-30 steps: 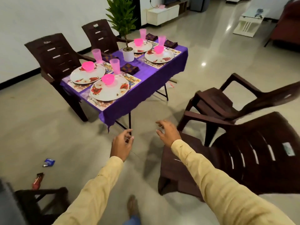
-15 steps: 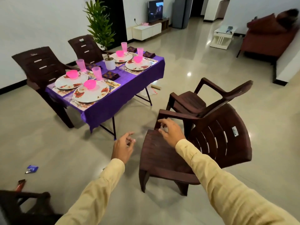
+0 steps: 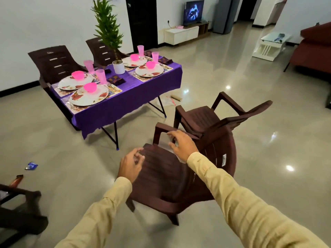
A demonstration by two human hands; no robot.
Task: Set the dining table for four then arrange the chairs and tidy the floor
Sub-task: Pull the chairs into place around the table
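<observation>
- Half a second on, the left hand (image 3: 131, 164) has come in from over bare floor to the front corner of the near chair (image 3: 161, 179) seat. The right hand (image 3: 181, 144) stays by the armrest (image 3: 161, 126).
- The left arm reaches forward in a tan sleeve. Its fingers are loosely curled, holding nothing, above the seat edge.
- The right arm is stretched further, palm down, with the fingers spread and bent over the armrest nearest the table. I cannot tell if they touch it.
- The near chair is dark brown plastic and stands upright on the floor, with a white label on its slatted back. It is well apart from the table.
- A second chair (image 3: 197, 117) stands just behind it.
- The tabletop (image 3: 129, 99) wears a purple cloth. It carries four flowered plates (image 3: 88, 99), each with a pink bowl (image 3: 90, 87), plus pink cups (image 3: 101, 76) and a potted plant (image 3: 118, 67) in the middle.
- Two chairs (image 3: 53, 63) sit along the far side.
- On the floor, a blue wrapper (image 3: 31, 165) and an orange wrapper (image 3: 16, 179) lie at the left, and a cardboard roll (image 3: 176, 98) lies beyond the table.
</observation>
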